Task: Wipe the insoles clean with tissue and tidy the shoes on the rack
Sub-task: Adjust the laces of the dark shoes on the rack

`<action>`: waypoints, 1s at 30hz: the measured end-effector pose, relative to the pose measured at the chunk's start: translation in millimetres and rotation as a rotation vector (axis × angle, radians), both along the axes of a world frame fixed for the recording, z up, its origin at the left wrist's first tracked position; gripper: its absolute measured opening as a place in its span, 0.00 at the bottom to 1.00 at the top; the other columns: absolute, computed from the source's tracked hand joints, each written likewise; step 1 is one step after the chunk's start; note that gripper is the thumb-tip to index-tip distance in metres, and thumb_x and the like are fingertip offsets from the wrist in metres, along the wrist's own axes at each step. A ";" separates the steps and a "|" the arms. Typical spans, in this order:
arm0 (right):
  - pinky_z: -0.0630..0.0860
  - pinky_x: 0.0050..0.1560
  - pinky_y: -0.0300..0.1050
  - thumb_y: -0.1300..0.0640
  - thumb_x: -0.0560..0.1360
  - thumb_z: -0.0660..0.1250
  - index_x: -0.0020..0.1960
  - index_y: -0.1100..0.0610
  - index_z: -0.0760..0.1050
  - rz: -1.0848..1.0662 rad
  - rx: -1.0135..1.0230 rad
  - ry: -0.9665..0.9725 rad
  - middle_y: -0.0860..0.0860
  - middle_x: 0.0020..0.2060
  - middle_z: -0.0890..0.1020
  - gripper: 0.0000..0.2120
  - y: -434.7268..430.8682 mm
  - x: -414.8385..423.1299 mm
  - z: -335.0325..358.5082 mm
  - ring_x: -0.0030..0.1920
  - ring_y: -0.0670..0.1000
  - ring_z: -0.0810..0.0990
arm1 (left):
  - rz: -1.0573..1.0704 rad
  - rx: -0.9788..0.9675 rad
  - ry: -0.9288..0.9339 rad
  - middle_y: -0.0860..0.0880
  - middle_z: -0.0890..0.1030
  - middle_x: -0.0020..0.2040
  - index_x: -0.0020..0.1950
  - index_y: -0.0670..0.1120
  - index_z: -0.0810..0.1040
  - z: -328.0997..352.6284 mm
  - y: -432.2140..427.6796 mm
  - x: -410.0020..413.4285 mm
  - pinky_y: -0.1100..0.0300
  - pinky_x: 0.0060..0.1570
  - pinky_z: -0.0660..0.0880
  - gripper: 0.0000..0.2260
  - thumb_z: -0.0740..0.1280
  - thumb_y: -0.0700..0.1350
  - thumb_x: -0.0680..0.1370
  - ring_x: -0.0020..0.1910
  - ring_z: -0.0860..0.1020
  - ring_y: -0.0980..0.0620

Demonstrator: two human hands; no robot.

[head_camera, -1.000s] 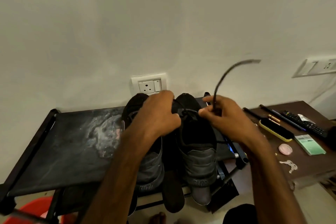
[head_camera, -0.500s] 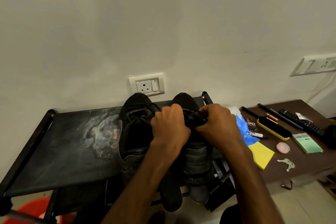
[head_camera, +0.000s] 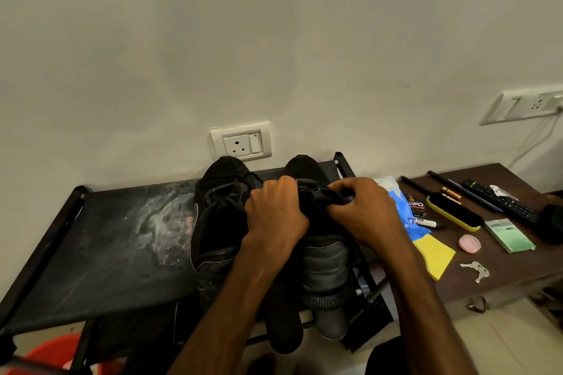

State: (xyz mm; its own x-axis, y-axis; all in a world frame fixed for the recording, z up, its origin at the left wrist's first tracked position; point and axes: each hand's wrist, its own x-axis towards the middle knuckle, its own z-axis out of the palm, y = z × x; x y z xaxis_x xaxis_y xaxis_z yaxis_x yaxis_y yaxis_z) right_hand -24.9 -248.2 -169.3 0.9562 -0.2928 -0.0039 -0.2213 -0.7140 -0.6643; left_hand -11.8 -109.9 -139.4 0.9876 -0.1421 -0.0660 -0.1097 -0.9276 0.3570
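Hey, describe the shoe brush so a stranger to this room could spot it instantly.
Look at the brown table right of the black shoe rack. The shoe brush lies toward its back, beside the round polish tin. Only it has a yellow base under black bristles.

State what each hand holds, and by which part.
The left hand and the right hand grip the black lace-up shoe on the right at its laced top.
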 end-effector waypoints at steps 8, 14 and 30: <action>0.77 0.46 0.43 0.59 0.68 0.71 0.51 0.52 0.83 -0.066 -0.072 0.010 0.50 0.45 0.85 0.11 6.8 6.3 -5.5 0.47 0.53 0.82 | 0.051 -0.060 -0.028 0.47 0.73 0.49 0.58 0.45 0.73 -4.5 -1.3 -0.6 0.57 0.48 0.68 0.10 0.69 0.43 0.79 0.56 0.77 0.43; 0.81 0.48 0.46 0.62 0.71 0.68 0.53 0.49 0.86 0.009 0.136 0.010 0.47 0.40 0.85 0.15 -9.8 0.8 -6.6 0.43 0.47 0.83 | 0.039 -0.142 -0.021 0.52 0.67 0.40 0.48 0.47 0.67 -8.0 -0.7 3.9 0.58 0.44 0.68 0.09 0.67 0.41 0.78 0.42 0.69 0.50; 0.80 0.50 0.37 0.61 0.81 0.67 0.58 0.56 0.83 0.380 0.530 0.183 0.51 0.48 0.88 0.09 -40.8 -14.3 21.1 0.50 0.47 0.86 | -0.151 -0.249 0.343 0.45 0.79 0.57 0.62 0.45 0.74 18.5 16.9 7.2 0.48 0.62 0.77 0.13 0.61 0.40 0.78 0.56 0.79 0.46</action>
